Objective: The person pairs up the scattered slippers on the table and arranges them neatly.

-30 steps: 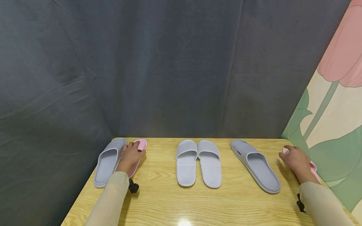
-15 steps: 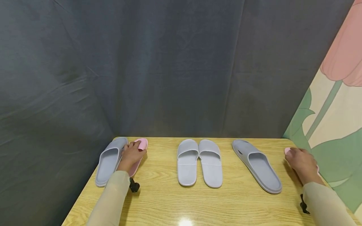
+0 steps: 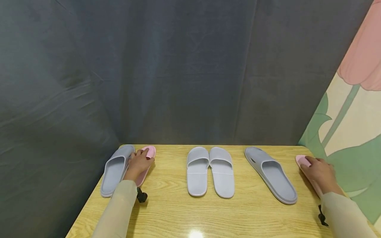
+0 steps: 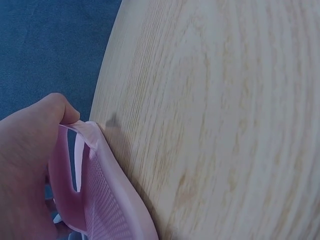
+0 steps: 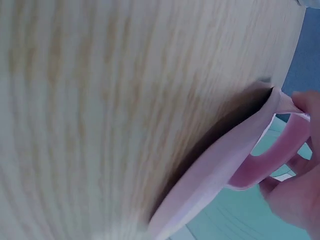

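Observation:
At the left of the table, my left hand (image 3: 138,165) pinches the strap of a pink slipper (image 3: 151,151) beside a larger grey slipper (image 3: 113,172). In the left wrist view, the thumb lies over the top of that pink slipper's strap (image 4: 67,200), and its textured footbed faces the camera. Near the right edge, my right hand (image 3: 321,173) grips another pink slipper (image 3: 302,160) by its strap. The right wrist view has this pink slipper (image 5: 220,160) tilted, with a dark shadow along its lower side. The hand covers much of it in the head view.
Two pale grey slippers (image 3: 196,178) lie side by side mid-table, toes toward the curtain (image 3: 184,72). A darker grey slipper (image 3: 274,178) lies angled to their right. A flower-painted wall panel (image 3: 351,132) borders the wooden table (image 3: 166,211) on the right.
My right hand has shifted right, and its pink slipper has turned: its rear no longer shows right of the hand, and more shows on the left. My left hand stays put.

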The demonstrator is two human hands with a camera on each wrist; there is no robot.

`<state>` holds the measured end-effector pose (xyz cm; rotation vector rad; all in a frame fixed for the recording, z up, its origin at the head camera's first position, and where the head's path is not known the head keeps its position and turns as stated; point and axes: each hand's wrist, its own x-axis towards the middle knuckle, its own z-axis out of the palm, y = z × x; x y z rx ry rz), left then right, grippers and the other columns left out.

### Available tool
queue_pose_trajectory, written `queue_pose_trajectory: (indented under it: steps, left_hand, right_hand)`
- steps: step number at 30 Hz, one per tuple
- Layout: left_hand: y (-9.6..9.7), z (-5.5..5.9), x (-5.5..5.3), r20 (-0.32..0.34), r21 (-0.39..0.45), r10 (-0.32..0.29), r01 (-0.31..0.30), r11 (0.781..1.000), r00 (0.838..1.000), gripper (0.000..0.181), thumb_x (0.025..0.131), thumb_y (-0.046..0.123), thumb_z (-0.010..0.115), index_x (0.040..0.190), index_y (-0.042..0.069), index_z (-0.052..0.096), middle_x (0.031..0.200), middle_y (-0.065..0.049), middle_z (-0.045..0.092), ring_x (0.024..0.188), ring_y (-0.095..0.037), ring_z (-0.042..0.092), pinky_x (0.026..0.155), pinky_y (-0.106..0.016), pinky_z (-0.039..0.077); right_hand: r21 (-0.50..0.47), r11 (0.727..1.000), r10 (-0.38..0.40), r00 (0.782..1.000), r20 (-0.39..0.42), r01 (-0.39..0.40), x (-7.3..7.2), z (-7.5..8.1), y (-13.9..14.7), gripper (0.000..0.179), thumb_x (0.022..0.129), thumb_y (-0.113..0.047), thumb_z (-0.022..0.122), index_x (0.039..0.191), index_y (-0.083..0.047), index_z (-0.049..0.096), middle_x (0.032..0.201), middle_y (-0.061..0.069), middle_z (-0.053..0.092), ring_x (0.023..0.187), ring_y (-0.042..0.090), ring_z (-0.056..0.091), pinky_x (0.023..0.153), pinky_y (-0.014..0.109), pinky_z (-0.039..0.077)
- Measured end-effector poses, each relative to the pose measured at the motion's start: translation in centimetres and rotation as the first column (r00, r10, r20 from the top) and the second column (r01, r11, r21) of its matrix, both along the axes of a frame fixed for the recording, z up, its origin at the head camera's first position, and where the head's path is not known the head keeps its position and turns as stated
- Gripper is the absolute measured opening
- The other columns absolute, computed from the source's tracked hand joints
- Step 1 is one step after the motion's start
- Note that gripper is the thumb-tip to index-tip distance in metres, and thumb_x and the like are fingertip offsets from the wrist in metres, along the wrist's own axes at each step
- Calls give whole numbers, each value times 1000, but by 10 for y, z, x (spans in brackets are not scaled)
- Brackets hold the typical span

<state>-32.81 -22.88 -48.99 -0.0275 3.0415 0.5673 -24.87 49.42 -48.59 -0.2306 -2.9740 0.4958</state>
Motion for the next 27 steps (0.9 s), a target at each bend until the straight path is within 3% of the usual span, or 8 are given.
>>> queue_pose_trajectory:
  steps: [5, 11, 14, 19, 27]
  left_hand:
    - [1, -1, -2, 5, -3, 9, -9, 1000, 1000, 74, 98, 45, 47, 160, 10, 29, 158, -27, 27, 139, -55, 19, 110, -73, 19]
    - [2, 0, -3, 30, -21, 4, -4, 1000, 1000, 72, 100, 44, 46, 160, 9, 27, 160, -28, 24, 143, -57, 15, 113, -72, 16]
    - [4, 3, -2, 25, -38, -7, 8, 999, 1000, 70, 102, 41, 45, 160, 7, 27, 160, -30, 24, 144, -58, 16, 115, -70, 13]
    - [8, 6, -3, 26, -24, -20, 21, 1000, 999, 69, 103, 39, 45, 160, 5, 25, 161, -30, 22, 145, -57, 16, 118, -67, 8]
    - [7, -1, 2, 14, -20, -38, 38, 999, 999, 69, 102, 36, 47, 157, -1, 28, 158, -34, 24, 144, -57, 19, 118, -66, 9]
  right_hand:
    - [-45, 999, 19, 995, 98, -15, 2, 0, 5, 76, 104, -52, 39, 151, 7, 29, 133, 48, 28, 107, 78, 30, 80, 77, 30]
    - [-48, 998, 45, 989, 138, -38, -1, 2, 7, 79, 103, -57, 37, 154, 3, 26, 135, 48, 22, 105, 82, 24, 77, 85, 27]
    - [-49, 998, 55, 990, 133, -48, -1, 3, 7, 79, 103, -58, 37, 154, 2, 27, 135, 47, 22, 107, 82, 23, 77, 86, 28]
    - [-85, 996, 37, 989, 142, -25, -1, 3, 7, 78, 104, -54, 39, 154, 3, 24, 137, 46, 20, 115, 79, 24, 89, 85, 24]
    - [-73, 997, 38, 984, 177, -26, 0, 0, 5, 73, 105, -49, 39, 154, 2, 23, 139, 47, 21, 118, 77, 26, 93, 85, 21]
